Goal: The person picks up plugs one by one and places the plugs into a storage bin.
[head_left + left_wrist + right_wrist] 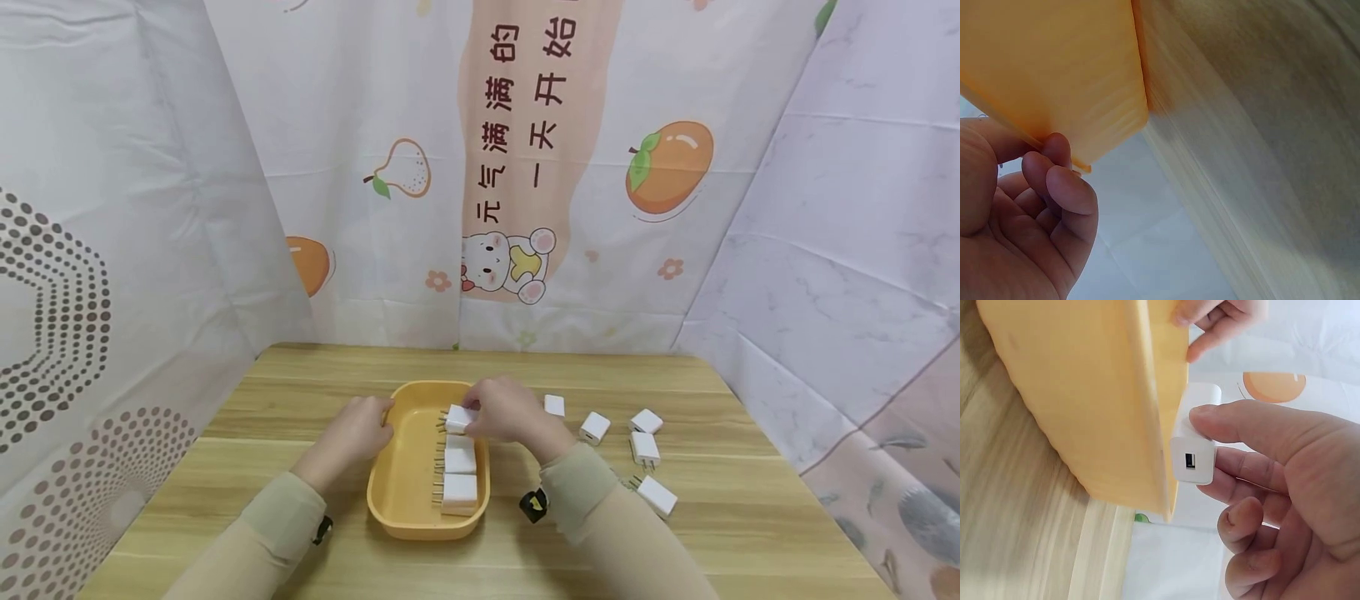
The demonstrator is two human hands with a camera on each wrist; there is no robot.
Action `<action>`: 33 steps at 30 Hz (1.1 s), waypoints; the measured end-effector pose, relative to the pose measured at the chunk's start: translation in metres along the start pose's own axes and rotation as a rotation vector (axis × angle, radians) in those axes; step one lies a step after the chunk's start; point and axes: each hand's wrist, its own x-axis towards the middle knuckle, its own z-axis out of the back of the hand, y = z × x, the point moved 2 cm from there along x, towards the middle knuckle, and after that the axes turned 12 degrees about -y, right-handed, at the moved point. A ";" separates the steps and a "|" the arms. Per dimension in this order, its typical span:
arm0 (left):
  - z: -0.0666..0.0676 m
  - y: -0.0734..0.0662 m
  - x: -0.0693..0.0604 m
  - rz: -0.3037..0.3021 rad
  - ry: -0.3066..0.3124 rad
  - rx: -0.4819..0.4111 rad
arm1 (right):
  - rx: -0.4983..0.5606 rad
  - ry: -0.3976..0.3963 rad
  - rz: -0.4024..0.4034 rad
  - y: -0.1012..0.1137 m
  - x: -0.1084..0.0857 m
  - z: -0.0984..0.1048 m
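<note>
An orange-yellow plastic tray (408, 492) stands on the table, its far left rim pinched by my left hand (358, 429). The left wrist view has the thumb and fingers of that hand (1041, 206) curled at the rim. My right hand (510, 410) pinches a white USB charger (1197, 437) between thumb and fingers, over the tray's far right part. Its USB port faces the right wrist camera, and its prongs point left in the head view. Below it, along the tray's right side, lie more white chargers (460, 492), prongs also leftward.
Right of the tray, several white chargers (595, 427) lie scattered on the wooden table (720, 467), one charger (657, 497) nearest the front. Printed cloth (375, 250) hangs behind the table and at both sides.
</note>
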 end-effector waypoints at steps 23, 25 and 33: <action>0.000 -0.001 0.000 -0.007 -0.008 0.004 | -0.041 0.051 0.004 0.003 -0.001 -0.011; 0.000 -0.002 0.000 -0.011 -0.010 0.003 | -0.050 0.052 0.006 0.004 -0.001 -0.011; 0.001 -0.002 -0.001 -0.014 0.000 0.002 | -0.065 0.069 0.023 0.006 -0.002 -0.010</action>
